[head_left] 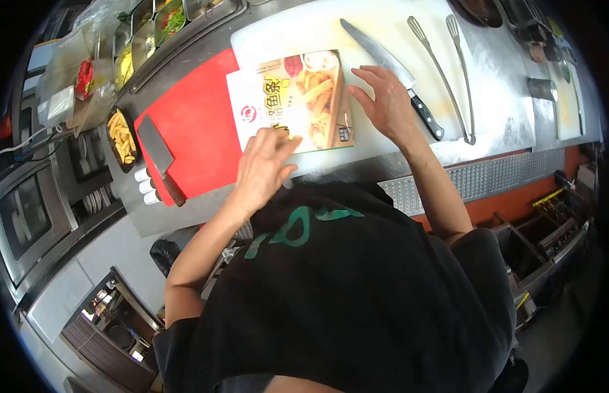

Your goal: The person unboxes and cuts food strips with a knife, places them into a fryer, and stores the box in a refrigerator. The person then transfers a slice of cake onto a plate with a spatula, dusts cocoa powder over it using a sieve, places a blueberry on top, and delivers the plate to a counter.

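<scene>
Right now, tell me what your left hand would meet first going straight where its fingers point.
Likely the printed fish-stick box; the left hand overlaps its near side in view, though depth leaves contact uncertain.

Steel counter (146, 219), dim grey floor (554, 340)

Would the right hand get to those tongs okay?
Probably yes: the right hand looks empty, and only the black-handled knife lies between it and the tongs, low enough to reach over.
</scene>
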The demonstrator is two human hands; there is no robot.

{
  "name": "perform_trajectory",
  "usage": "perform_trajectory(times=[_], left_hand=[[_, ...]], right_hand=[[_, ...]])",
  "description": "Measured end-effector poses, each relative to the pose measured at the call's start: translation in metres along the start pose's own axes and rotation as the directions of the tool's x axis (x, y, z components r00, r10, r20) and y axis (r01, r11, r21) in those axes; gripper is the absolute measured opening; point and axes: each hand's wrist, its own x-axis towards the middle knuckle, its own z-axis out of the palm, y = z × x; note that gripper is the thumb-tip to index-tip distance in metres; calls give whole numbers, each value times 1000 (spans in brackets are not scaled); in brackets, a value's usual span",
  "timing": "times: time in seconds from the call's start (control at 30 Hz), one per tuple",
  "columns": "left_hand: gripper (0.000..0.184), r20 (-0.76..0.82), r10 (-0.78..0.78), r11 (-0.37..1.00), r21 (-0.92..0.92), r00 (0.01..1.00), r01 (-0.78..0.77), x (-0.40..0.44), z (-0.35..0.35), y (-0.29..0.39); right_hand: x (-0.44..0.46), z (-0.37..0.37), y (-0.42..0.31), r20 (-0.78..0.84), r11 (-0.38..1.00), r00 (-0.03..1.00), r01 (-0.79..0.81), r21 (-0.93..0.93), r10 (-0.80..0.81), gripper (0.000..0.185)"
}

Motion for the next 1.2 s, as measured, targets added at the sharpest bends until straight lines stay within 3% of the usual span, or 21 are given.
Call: perform_trajectory(times=[0.07, 0.1, 0.17, 0.3, 0.37, 0.53, 0.63, 0.87, 0.97, 1.03, 1.07, 1.13, 1.2], left_hand=[[55, -272, -98, 995, -56, 957, 86, 16, -8, -14], [55, -250, -112, 991, -94, 962, 91, 30, -3, -8], [55, -436, -130, 989, 2, 891, 145, 65, -10, -27], [57, -393, -125, 989, 28, 911, 148, 104, 5, -62], [57, -187, -229, 973, -7, 955, 232, 112, -1, -57], [52, -183, -184, 983, -10, 966, 186, 98, -6, -38], [47, -341, -203, 979, -69, 918, 191, 101, 0, -37], [47, -325, -235, 971, -113, 916, 209, 116, 0, -45], [41, -292, -252, 967, -123, 923, 225, 121, 0, -52], [34, -129, -314, 933, -222, 940, 282, 121, 2, -55], [34, -127, -315, 933, -223, 941, 282, 119, 4, -52], [34, -111, -384, 865, -390, 917, 315, 111, 8, -44], [34, -106, -393, 863, -385, 913, 327, 106, 10, -41]], right_hand=[[-5, 5, 1, 2, 983, 994, -107, 146, 108, 35], [-23, -1, 9, 37, 983, 991, -133, 130, 129, 35], [-36, -1, 4, 248, 943, 935, -296, 150, 255, 38], [-58, 6, -24, 340, 952, 905, -296, 77, 254, 50], [-65, 7, -21, 321, 942, 908, -318, 111, 269, 50], [-62, 8, -22, 321, 922, 908, -340, 185, 270, 44], [-60, 7, -21, 339, 920, 900, -348, 179, 274, 40], [-56, 10, -23, 277, 915, 916, -349, 203, 289, 34], [-51, 8, -24, 311, 896, 896, -390, 211, 316, 34], [-49, 10, -22, 285, 917, 916, -345, 199, 282, 32], [-49, 9, -23, 287, 917, 915, -346, 199, 283, 32], [-49, 11, -25, 285, 915, 914, -351, 200, 289, 31], [-50, 15, -23, 296, 906, 909, -362, 218, 292, 31]])
